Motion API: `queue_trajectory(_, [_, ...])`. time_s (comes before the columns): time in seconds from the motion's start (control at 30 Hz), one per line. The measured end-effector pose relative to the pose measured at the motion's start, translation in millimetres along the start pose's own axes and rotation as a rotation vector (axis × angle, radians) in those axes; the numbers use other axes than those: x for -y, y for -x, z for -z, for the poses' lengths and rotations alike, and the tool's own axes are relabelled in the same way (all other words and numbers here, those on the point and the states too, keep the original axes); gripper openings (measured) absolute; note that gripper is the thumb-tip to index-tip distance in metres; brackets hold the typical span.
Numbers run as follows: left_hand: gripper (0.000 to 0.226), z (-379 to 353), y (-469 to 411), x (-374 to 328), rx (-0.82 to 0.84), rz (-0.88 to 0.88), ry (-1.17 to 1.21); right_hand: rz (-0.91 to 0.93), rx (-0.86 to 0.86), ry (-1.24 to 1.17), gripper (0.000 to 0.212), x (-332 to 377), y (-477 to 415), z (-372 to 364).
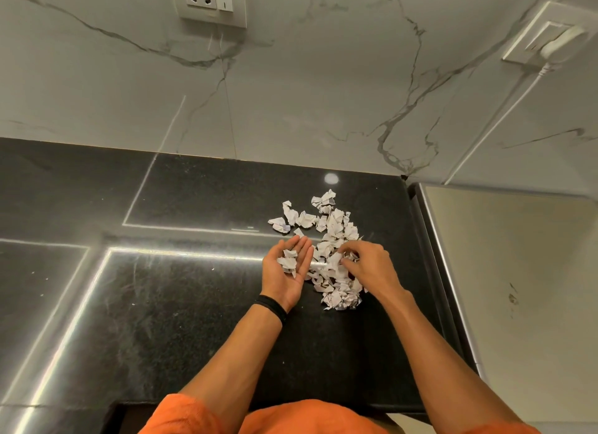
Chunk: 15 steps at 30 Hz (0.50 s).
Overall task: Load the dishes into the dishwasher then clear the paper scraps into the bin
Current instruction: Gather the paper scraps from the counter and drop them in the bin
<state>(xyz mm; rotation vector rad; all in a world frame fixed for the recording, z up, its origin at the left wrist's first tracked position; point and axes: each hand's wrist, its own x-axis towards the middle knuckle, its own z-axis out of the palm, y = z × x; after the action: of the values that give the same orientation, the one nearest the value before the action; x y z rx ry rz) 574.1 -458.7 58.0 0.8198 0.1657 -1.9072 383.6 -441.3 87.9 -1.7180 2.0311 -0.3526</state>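
Head view: paper scraps [336, 229] lay in 1 loose pile on countertop [194, 304] near right edge, toward back-right corner. Light, soft, crumpled, likely to scatter; best pinched in bunches or swept into palm. Palm-up left hand [286, 271] carried about 3 scraps, fingers straight. Curled right hand [365, 265] pinched scraps in pile. Pile held dozens, overlapping; exact count unclear. 0 dishes visible.

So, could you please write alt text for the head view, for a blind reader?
A person gathers a pile of crumpled paper scraps on a black countertop: the right hand pinches scraps from the pile, and the left hand, palm up, carries a few. A marble wall with a socket rises behind.
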Motion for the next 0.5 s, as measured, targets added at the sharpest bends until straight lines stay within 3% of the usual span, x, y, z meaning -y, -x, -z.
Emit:
queue_trajectory(0.13, [0.032,-5,-4,4,-0.02,0.004,-0.066,-0.017,-0.151,-0.25,0.019,13,0,22])
queue_trajectory(0.23, [0.036,-12,-5,10,-0.007,0.055,-0.118,0.089,-0.116,-0.325,0.021,32,0,29])
queue_trajectory(0.4, [0.034,-25,-3,15,0.044,0.132,-0.126,0.272,0.062,-0.112,0.038,55,-1,27])
queue_trajectory(0.5, [0.037,-26,-1,12,0.083,0.143,-0.127,0.232,0.016,-0.146,0.044,54,-5,33])
